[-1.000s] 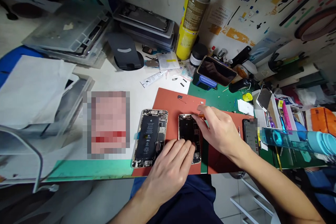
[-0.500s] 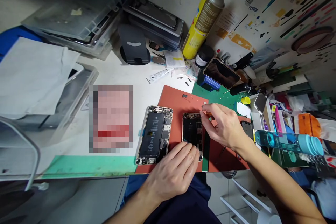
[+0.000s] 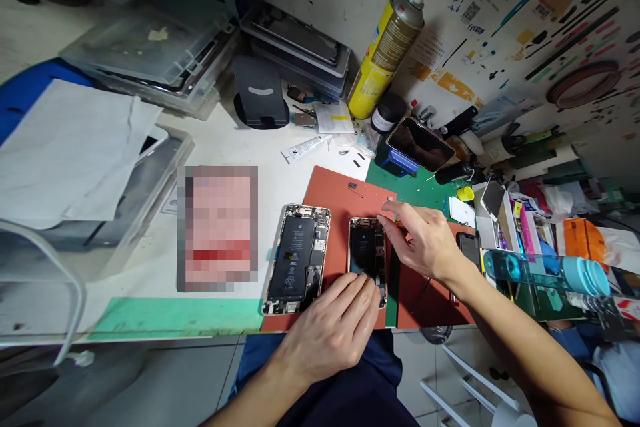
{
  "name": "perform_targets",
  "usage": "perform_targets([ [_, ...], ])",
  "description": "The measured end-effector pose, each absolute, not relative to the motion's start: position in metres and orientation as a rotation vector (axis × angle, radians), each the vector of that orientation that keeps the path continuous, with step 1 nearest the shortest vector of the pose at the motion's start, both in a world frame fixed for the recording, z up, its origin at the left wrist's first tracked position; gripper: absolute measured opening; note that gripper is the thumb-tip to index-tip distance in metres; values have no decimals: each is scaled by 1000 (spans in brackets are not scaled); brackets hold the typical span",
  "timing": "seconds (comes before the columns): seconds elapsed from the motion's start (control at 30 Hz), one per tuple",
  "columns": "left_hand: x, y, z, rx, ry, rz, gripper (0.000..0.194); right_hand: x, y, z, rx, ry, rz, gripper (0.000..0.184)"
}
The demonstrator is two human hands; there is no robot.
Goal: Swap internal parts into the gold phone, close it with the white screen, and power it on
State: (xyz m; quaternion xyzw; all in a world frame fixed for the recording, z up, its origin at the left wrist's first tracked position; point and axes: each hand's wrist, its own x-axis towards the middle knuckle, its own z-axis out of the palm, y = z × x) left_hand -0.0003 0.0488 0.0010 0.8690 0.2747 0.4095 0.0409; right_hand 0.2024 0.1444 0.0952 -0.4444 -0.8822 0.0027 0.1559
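A smaller opened smartphone (image 3: 363, 247) lies on the red mat (image 3: 337, 187), its black battery and inner parts bare. My left hand (image 3: 337, 323) rests over its lower end, fingers curled together against it and hiding that part. By the phone's upper right corner hovers my right hand (image 3: 425, 240), thumb and index finger a little apart; no object shows between the tips. To the left, a larger opened smartphone (image 3: 295, 260) lies on the mat's edge, also with a black battery showing. Near the mat's top is a tiny dark part (image 3: 353, 185).
A yellow spray can (image 3: 383, 53), a black phone stand (image 3: 261, 93) and a phone on a blue holder (image 3: 421, 143) stand behind. On the right lie a blue bottle (image 3: 545, 271) and a box of tools (image 3: 505, 213). Plastic cases (image 3: 150, 47) are stacked left.
My right thumb and index finger have shifted slightly near the phone's top corner. My left hand stays on the phone. The whole view has moved a little.
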Motion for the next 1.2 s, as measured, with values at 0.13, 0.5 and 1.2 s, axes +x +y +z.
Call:
perform_targets([
  [0.13,-1,49,2,2667,844,1242,33,203,144,95,-1228,-2542,52,18],
  [0.5,0,48,0,2676,863,1260,33,205,143,93,-1272,-2479,77,12],
  [1.2,1,48,0,2672,865,1258,33,203,146,95,-1197,-2549,88,14],
])
